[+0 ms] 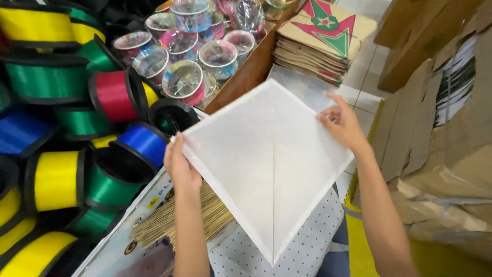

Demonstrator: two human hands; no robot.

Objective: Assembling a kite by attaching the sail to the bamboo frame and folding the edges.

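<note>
Both hands spread a white paper kite (266, 164).
Left hand (180, 166) pinches its left corner, right hand (342, 123) its right edge; light, flimsy, tearable, best held by the stiffened edges.

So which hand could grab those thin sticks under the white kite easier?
Probably the left hand: it grips the white kite edge right above the stick bundle. The right hand is farther away.
</note>
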